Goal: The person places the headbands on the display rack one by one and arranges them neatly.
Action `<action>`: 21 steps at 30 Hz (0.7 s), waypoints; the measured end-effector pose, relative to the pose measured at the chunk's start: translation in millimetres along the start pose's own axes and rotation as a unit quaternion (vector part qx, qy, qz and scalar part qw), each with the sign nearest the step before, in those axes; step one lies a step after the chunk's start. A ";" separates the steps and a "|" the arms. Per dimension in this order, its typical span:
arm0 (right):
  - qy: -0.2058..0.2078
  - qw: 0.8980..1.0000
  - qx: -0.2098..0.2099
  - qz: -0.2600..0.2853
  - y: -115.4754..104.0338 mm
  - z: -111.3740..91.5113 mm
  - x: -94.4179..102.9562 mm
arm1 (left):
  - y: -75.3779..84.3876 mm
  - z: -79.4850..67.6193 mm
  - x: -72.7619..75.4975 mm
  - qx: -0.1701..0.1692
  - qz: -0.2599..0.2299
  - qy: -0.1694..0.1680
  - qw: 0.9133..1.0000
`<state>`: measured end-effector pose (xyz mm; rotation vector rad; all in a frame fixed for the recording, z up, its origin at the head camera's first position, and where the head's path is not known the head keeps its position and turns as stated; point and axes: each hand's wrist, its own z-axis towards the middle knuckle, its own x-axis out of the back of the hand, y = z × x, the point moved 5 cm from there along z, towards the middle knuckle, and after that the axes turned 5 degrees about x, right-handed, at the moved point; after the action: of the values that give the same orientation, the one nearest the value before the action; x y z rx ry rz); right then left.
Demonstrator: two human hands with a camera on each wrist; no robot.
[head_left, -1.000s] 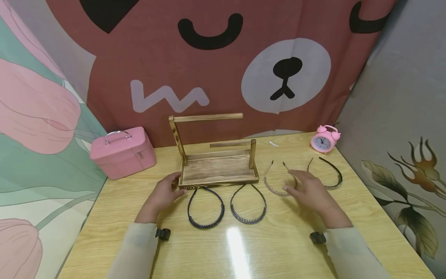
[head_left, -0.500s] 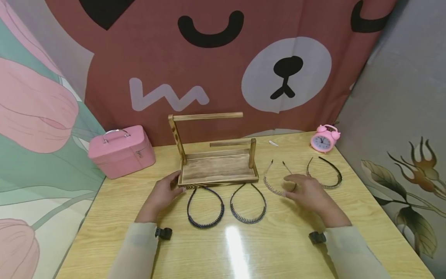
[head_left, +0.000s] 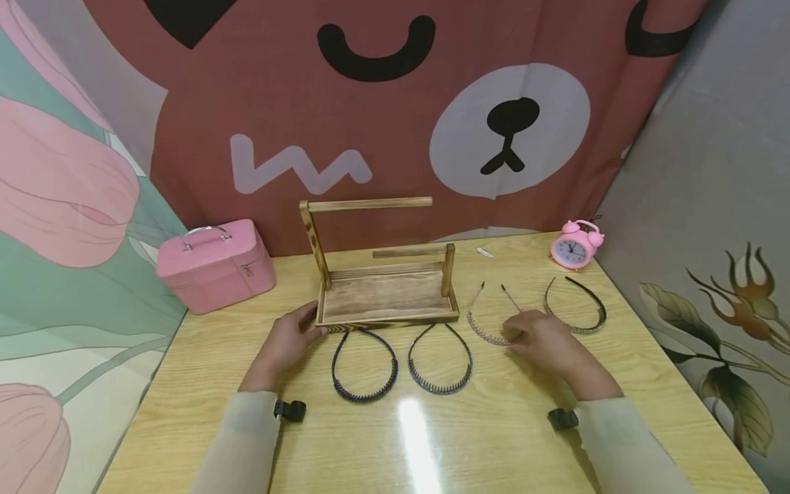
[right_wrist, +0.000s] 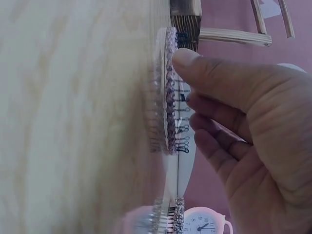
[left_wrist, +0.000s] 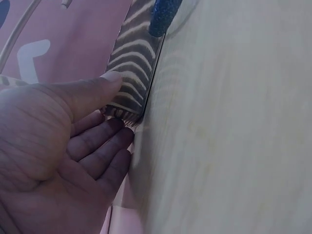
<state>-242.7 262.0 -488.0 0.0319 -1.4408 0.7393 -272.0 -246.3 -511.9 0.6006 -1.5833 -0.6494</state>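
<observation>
A wooden rack, a shallow tray with two uprights and bars, stands mid-table. My left hand holds its front left corner, thumb on the striped front face and fingers at the end. My right hand pinches the right side of a pinkish toothed headband, which lies right of the rack. In the right wrist view the thumb touches the beaded band, with curled fingers on its other side. Before the rack lie a dark blue headband and a greyish-blue one.
A black headband lies at the right, beyond my right hand. Behind it stands a pink alarm clock. A pink case sits at the back left. A small white piece lies near the patterned back cloth.
My right hand has lowered slightly, and its thumb and fingers have closed on the pinkish headband's right side. The left hand stays at the rack's corner.
</observation>
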 end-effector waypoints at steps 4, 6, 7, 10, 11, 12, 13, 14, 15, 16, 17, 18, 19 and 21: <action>-0.009 1.000 0.007 0.002 0.5 -0.7 0.6 | -3.0 1.2 -0.5 0.002 -0.004 0.006 1.000; -0.011 1.000 0.007 0.003 0.9 -0.8 0.8 | -4.7 1.8 -0.7 0.003 -0.008 0.006 1.000; -0.012 1.000 0.006 0.004 1.0 -1.0 1.2 | -5.2 2.2 -1.0 0.003 -0.009 0.007 1.000; -0.013 1.000 0.010 -0.001 1.8 -1.0 1.3 | -6.3 2.8 -1.7 0.005 -0.014 0.006 1.000; -0.013 1.000 0.013 -0.005 1.9 -1.0 1.2 | -6.4 3.1 -2.0 0.005 -0.015 0.005 1.000; -0.014 1.000 0.018 -0.008 1.9 -1.0 1.2 | -6.3 3.1 -2.1 0.007 -0.015 0.005 1.000; -0.013 1.000 0.022 -0.013 1.8 -0.9 1.2 | -6.3 3.0 -2.2 0.008 -0.016 0.004 1.000; -0.012 0.999 0.026 -0.019 1.7 -0.8 1.1 | -6.4 2.7 -2.2 0.009 -0.018 0.004 1.000; -0.011 0.999 0.029 -0.025 1.7 -0.8 1.1 | -6.3 2.6 -2.3 0.010 -0.018 0.004 1.000; -0.011 0.999 0.033 -0.028 1.2 -0.7 1.4 | -6.2 2.6 -2.4 0.010 -0.019 0.005 1.000; -0.010 0.999 0.038 -0.032 0.5 -0.4 1.7 | -6.1 2.8 -2.7 0.010 -0.019 0.005 1.000; -0.009 0.998 0.042 -0.034 0.2 -0.1 1.9 | -6.1 2.7 -2.8 0.010 -0.019 0.006 1.000; -0.008 0.998 0.044 -0.036 -0.3 0.3 2.2 | -6.1 3.0 -3.1 0.009 -0.020 0.006 1.000; -0.007 0.998 0.048 -0.037 -0.9 0.9 2.6 | -6.3 2.9 -3.5 0.010 -0.020 0.006 1.000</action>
<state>-243.2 262.0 -485.1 0.1647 -1.4095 0.7480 -274.4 -248.0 -519.0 0.6524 -1.5715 -0.6598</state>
